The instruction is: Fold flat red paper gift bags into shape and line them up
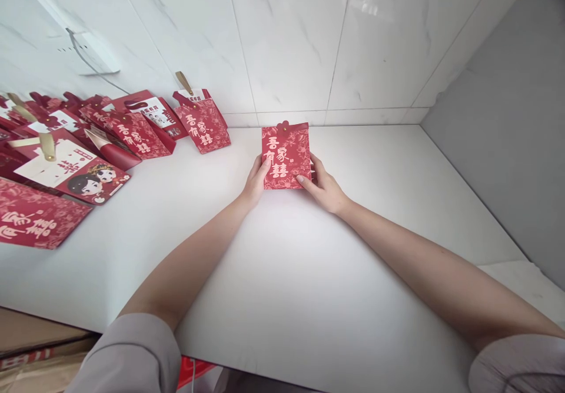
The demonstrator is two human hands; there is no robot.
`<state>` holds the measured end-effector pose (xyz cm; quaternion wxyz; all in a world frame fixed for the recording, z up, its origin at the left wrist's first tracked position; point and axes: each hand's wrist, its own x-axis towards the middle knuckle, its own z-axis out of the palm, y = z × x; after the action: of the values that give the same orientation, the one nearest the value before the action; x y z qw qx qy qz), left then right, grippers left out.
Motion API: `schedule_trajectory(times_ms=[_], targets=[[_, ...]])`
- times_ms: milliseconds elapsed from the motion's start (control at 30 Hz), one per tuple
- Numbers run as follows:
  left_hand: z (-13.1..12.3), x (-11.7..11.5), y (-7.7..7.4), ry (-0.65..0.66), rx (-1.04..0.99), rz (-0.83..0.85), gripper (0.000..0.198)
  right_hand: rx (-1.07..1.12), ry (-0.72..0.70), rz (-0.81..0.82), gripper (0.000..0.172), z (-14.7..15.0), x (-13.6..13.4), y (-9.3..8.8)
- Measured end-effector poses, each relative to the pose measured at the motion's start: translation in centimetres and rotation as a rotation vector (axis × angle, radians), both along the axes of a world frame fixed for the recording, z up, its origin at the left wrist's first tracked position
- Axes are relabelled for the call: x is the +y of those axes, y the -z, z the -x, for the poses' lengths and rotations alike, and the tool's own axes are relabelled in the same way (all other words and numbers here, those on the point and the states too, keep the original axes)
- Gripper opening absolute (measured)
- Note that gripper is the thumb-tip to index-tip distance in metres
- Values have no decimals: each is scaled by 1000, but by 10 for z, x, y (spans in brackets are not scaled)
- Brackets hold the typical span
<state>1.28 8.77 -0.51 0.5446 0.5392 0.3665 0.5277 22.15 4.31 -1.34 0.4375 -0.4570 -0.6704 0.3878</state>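
Note:
A red paper gift box (286, 152) with pale Chinese characters and a flower print stands toward the back of the white table, its scalloped flap at the top. My left hand (256, 180) grips its left side, thumb on the front face. On the opposite side, my right hand (324, 186) holds the lower right edge, thumb across the front corner and fingers behind. The box's back and the fingers behind it are hidden.
Several similar red boxes (136, 134) crowd the table's left side, one with a gold ribbon loop (183, 81) nearest. A marbled tile wall (291, 40) rises behind the white table (282, 275). A cable (95, 66) hangs from a wall socket. Cardboard (39, 334) lies below left.

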Motion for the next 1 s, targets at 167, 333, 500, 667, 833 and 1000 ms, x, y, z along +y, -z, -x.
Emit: schedule_trajectory(times_ms=[167, 333, 500, 667, 833, 1000], targets=[[0, -1, -1, 5, 0, 12, 48, -5, 5, 4, 87, -1, 2, 2], [0, 0, 0, 4, -15, 17, 51, -13, 14, -7, 87, -1, 2, 1], [-2, -3, -1, 16, 1, -29, 53, 14, 33, -39, 89, -2, 3, 6], [-3, -9, -3, -26, 104, -204, 56, 46, 35, -75, 83, -2, 3, 9], [-1, -11, -4, -137, 280, -377, 62, 32, 8, -118, 84, 0, 1, 7], [2, -10, -3, -125, 496, -469, 65, -11, -22, -151, 65, 2, -2, 2]])
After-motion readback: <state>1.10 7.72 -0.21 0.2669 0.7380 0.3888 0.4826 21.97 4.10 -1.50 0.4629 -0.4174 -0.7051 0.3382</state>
